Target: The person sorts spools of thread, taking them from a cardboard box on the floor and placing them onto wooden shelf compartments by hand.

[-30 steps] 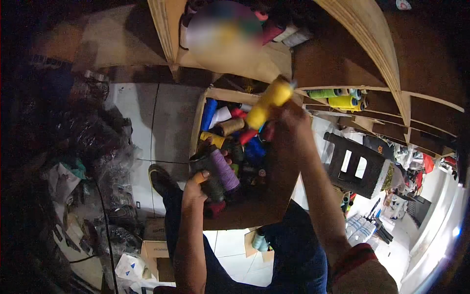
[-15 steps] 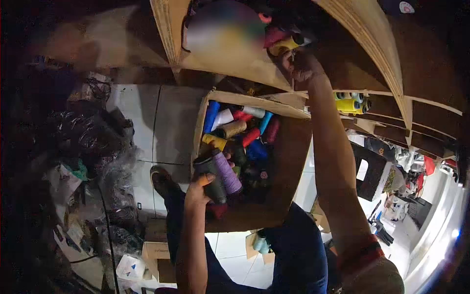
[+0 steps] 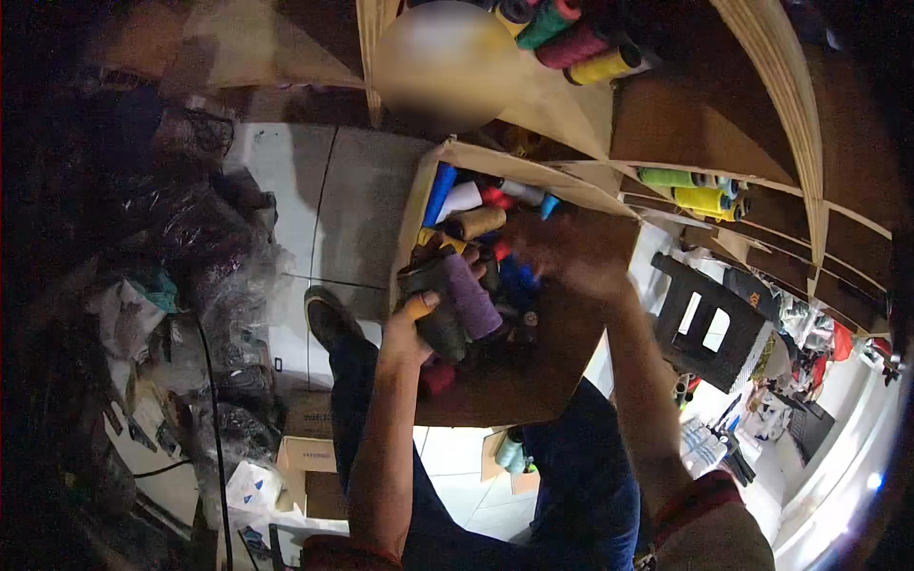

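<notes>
My left hand [image 3: 409, 328] is closed around two thread spools, a dark grey-green spool [image 3: 438, 328] and a purple spool [image 3: 473, 300], side by side above an open cardboard box [image 3: 562, 177]. Inside the box lie several more spools, among them a blue spool [image 3: 439, 193], a white spool [image 3: 461, 202] and a tan spool [image 3: 479, 224]. Over the box's right part is my right hand [image 3: 586, 268], smeared by motion. Its fingers are too blurred to show whether they hold anything.
Wooden shelves [image 3: 562, 109] stand ahead, with a yellow spool [image 3: 602, 66] and others on them. Plastic bags [image 3: 214, 228] are heaped at the left. A black plastic piece [image 3: 709, 324] is at the right, and a small carton [image 3: 309, 466] sits below left.
My right hand has come down from the shelf to the box, leaving the yellow spool on the shelf. My left hand still holds the two spools. The view has shifted slightly.
</notes>
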Tool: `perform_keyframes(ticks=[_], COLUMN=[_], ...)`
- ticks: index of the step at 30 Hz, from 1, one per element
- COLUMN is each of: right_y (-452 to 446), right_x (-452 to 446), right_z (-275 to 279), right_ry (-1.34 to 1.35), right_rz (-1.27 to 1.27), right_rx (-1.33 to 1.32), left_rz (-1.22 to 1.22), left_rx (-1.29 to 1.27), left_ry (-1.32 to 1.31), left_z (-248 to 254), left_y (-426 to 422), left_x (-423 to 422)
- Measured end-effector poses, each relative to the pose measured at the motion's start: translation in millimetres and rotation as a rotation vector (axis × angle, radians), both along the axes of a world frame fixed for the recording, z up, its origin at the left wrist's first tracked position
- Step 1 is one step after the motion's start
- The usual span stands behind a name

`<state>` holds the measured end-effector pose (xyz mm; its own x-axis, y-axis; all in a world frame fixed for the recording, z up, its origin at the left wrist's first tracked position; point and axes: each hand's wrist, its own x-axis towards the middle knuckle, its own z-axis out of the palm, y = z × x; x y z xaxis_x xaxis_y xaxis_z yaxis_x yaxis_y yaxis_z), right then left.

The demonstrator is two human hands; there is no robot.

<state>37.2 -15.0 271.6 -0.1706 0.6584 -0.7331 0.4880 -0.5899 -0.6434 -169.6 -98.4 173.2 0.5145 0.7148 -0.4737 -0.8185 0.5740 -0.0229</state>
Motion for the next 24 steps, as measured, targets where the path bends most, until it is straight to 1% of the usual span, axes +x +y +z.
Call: perform_keyframes(ticks=[1, 2, 3, 4, 6, 7, 8, 9, 10, 11, 13, 15, 17, 20, 24], right_y=[-16.5, -33.0, -42.4, -42.5, -38.1, -44.2, -55.0, -59.0, -43.8, -24.0, 15.5, 54.1, 87.5, 126.9, 149.4], right_x=[-10.6, -21.2, -33.0, -40.2, -46.6, -36.2, -18.2, -5.2, -0.4, 7.5, 30.8, 47.2, 77.5, 67.7, 77.5], right_z=[-2.7, -5.4, -7.5, -5.0, 4.8, -4.7, -24.8, -34.2, -27.5, -21.8, -23.5, -21.9, -55.5, -36.5, -49.8], right_ry=[-0.067, -0.131, -0.152, -0.162, -0.190, -0.042, 0.105, 0.256, 0.219, 0.180, -0.091, -0.452, -0.698, -0.940, -0.929], right_rz=[0.128, 0.256, 0.231, 0.214, 0.173, -0.007, -0.186, -0.359, -0.564, -0.768, -0.816, -0.648, -0.579, -0.660, -0.634], right_rx=[0.005, 0.014, 0.054, -0.009, -0.126, -0.033, 0.067, 0.167, 0.252, 0.334, 0.639, 0.826, 0.991, 0.756, 0.740], left_rz=[0.023, -0.020, -0.063, -0.105, -0.113, -0.117, -0.066, -0.014, 0.042, 0.044, 0.001, -0.051, -0.105, -0.018, -0.011], left_rx=[0.038, -0.031, -0.093, -0.156, -0.172, -0.174, -0.100, -0.029, 0.037, 0.040, 0.028, 0.011, -0.015, 0.014, -0.008], left_ry=[0.054, 0.120, 0.184, 0.248, 0.197, 0.167, 0.129, 0.092, 0.056, 0.044, 0.075, 0.128, 0.200, 0.174, 0.155], left_z=[1.0, -6.1, -20.0, -26.4, -34.9, -30.4, -25.6, -4.2, 7.7, 3.2, 0.5, -1.8, -3.8, 2.9, 4.1], left_y=[1.1, -6.1, -16.4, -22.7, -31.2, -24.4, -17.9, -4.6, 2.9, 3.5, 1.1, -1.6, -4.3, -2.5, -0.6], left_x=[-1.1, -4.4, -10.1, -14.3, -17.4, -13.4, -8.0, -3.5, 0.7, 0.5, -0.7, -4.2, -7.5, -3.7, -5.3])
